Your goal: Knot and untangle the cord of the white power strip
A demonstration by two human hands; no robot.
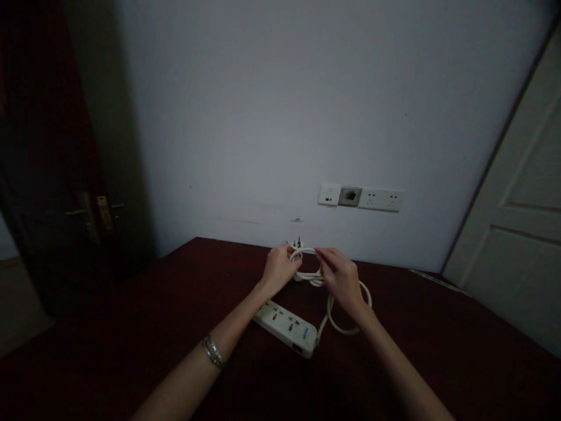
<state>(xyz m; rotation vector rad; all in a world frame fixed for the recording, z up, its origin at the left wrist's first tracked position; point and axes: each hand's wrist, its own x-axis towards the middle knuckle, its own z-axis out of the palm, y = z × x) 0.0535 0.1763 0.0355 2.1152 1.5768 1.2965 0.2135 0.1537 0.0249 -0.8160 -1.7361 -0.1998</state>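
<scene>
White cord (333, 323) gripped by left hand (280, 269) and right hand (342, 279) (plug (298, 243) prongs up), near power strip (287, 327).

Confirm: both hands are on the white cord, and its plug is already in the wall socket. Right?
Wrong on the plug: the head view shows it out of the wall socket, prongs bare, beside the left hand. Both it and the right hand are on the white cord.

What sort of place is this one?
Likely a plain room in a home or office: a table against a bare wall with sockets, a dark door to one side, a white door to the other. The left hand and right hand hold a cord.
</scene>
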